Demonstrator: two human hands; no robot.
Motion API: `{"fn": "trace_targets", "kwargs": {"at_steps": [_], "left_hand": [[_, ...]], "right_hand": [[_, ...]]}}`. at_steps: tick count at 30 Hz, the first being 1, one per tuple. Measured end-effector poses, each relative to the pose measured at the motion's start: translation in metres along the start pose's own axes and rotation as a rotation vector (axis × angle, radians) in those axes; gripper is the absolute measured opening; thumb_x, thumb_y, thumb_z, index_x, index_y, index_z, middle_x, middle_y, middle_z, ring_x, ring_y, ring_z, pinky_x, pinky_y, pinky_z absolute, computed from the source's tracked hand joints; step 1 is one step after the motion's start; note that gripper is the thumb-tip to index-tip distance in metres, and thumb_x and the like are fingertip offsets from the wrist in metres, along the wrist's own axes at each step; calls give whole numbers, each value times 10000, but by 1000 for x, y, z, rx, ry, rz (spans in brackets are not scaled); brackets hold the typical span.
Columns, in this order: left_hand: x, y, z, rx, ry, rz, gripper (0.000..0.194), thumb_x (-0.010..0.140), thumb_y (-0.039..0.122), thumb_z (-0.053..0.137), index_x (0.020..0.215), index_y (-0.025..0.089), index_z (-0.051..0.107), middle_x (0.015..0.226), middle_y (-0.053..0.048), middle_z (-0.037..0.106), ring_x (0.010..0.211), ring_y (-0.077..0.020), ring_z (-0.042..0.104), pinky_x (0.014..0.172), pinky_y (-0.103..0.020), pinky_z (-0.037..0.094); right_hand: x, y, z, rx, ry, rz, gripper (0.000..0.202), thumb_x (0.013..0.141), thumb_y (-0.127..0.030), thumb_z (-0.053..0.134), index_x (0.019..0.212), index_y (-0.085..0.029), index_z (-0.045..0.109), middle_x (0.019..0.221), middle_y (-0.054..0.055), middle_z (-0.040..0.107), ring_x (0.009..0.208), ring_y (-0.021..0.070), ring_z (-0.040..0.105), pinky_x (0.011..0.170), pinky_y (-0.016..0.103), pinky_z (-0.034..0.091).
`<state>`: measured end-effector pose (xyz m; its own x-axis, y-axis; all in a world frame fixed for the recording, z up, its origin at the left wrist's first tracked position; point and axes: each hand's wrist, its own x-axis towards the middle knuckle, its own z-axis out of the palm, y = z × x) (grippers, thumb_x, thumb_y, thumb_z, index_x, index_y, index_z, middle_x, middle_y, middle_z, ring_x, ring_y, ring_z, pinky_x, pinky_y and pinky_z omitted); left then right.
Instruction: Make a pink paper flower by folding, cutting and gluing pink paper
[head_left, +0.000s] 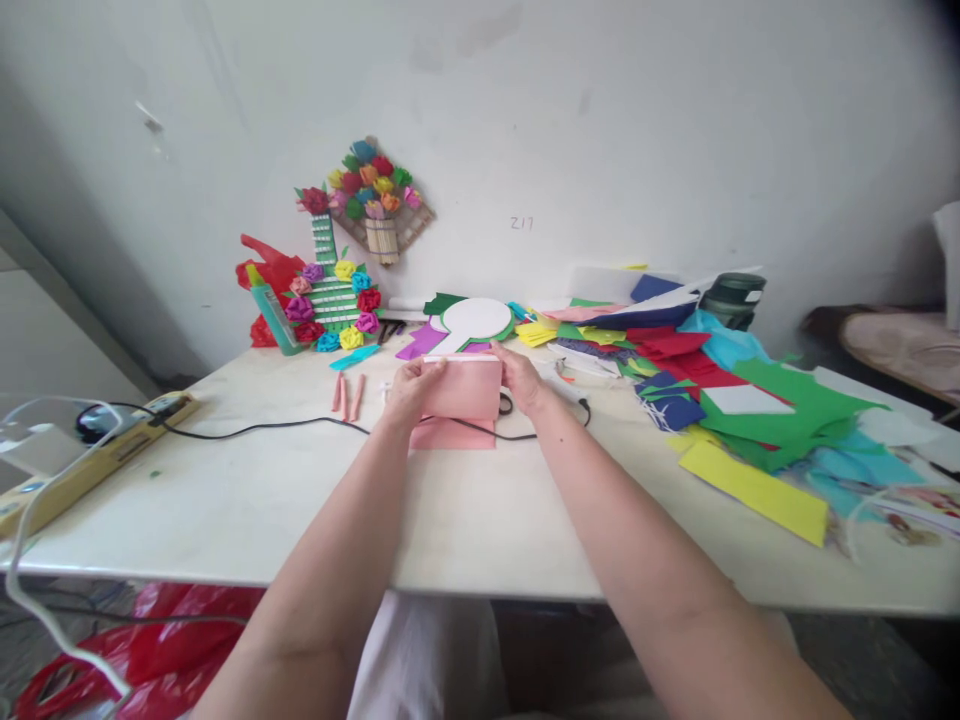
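My left hand (409, 392) and my right hand (519, 378) hold a pink sheet of paper (462, 390) between them, raised over the table. Its top edge shows as a pale strip, perhaps a fold or roll. Another pink sheet (452, 434) lies flat on the table just below it. Several narrow pink paper rolls (346, 397) lie left of my left hand. Beyond my hands is a white paddle-shaped cutout (477, 318) on green and purple paper. A black cable (285, 428) crosses the table and passes by the flat pink sheet.
Coloured paper (780, 410) is heaped along the right side, with a dark green jar (731, 300) behind. At the left back stand a glue bottle (274, 318) and a guitar-shaped flower craft (335, 300). A power strip (97, 460) lies along the left edge.
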<state>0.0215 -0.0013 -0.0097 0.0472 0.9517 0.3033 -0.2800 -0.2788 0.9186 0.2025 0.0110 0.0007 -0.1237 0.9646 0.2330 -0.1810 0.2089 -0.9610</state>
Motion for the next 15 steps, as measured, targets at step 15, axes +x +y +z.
{"fn": "trace_targets", "kwargs": {"at_steps": [15], "left_hand": [[-3, 3, 6, -21, -43, -64, 311, 584, 400, 737, 714, 140, 627, 544, -2, 603, 461, -119, 546, 456, -217, 410]], "right_hand": [[-7, 1, -5, 140, -73, 23, 391, 458, -230, 767, 824, -167, 644, 743, -5, 637, 678, 117, 540, 612, 236, 379]]}}
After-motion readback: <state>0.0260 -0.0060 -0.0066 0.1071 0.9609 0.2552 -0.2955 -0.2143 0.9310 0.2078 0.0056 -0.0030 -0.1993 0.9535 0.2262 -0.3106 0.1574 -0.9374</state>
